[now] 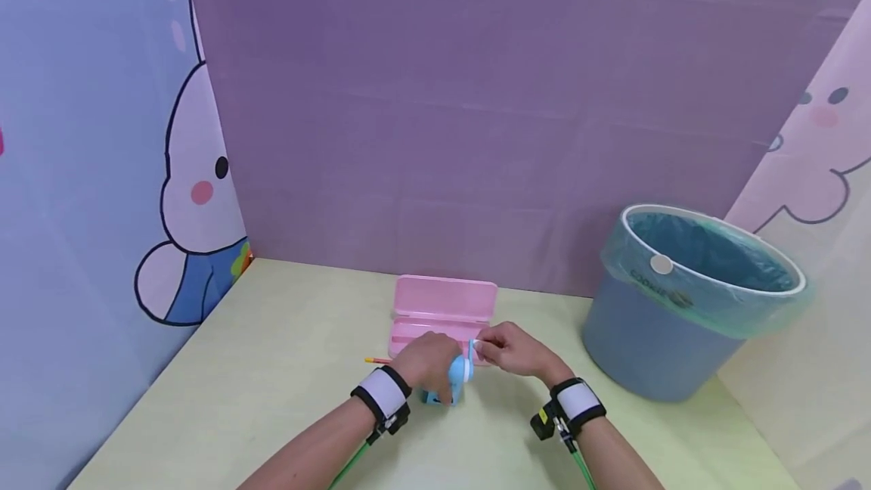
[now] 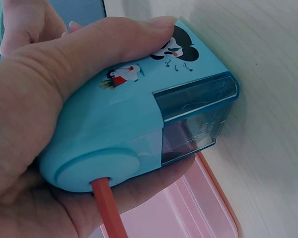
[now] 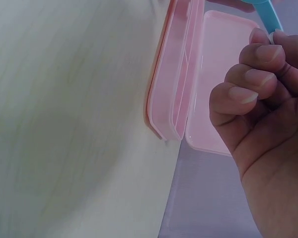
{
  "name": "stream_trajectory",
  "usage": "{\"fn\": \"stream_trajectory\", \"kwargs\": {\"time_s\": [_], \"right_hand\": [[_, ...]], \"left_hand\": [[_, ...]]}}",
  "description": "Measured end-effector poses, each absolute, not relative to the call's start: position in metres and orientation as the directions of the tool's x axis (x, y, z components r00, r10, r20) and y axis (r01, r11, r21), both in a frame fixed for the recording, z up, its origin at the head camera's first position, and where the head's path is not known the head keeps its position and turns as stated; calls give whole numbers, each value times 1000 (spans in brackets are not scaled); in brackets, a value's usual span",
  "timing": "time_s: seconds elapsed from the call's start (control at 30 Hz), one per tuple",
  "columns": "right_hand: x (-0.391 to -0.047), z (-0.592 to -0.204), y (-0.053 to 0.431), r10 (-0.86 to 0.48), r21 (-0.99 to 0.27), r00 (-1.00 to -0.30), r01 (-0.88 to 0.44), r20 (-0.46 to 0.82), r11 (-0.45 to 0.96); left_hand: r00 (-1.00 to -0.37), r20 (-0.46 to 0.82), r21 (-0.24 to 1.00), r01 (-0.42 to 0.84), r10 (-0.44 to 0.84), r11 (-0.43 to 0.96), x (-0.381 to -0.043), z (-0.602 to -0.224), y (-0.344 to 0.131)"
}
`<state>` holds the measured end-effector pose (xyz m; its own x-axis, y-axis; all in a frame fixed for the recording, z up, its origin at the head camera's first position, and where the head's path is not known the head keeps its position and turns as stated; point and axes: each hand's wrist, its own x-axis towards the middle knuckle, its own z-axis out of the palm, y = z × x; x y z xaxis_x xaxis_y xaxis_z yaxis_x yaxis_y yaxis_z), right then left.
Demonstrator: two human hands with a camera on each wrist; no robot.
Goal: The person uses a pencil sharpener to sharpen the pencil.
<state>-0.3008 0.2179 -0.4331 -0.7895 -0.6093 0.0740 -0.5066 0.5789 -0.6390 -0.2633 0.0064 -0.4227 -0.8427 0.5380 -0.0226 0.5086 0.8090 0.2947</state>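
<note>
While my left hand wraps around a blue pencil sharpener, my right hand pinches the end of its crank between thumb and finger. The sharpener is right between my two hands. My left thumb lies on the side with the little cartoon pictures, and my other left fingers go around the far side. A red pencil is stuck in the hole and pokes out to the left of my left hand. I can't tell if the bottom of the sharpener touches the counter. The other fingers of my right hand are curled in. Just past my hands, a pink pencil case lies open, with its lid on the side away from me. Well apart from my right hand, on its right, stands a big blue bin with a thin green bag over its rim. A purple sheet hangs farther out in front of both hands.
</note>
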Motion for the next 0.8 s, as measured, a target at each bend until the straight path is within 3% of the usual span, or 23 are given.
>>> {"fn": "stream_trajectory", "kwargs": {"time_s": [0.8], "right_hand": [[-300,-437,216,-634,-550,-770,-563,77,617]], "left_hand": [[-840,-32,291,511,542,809,-263,-423,8]]}}
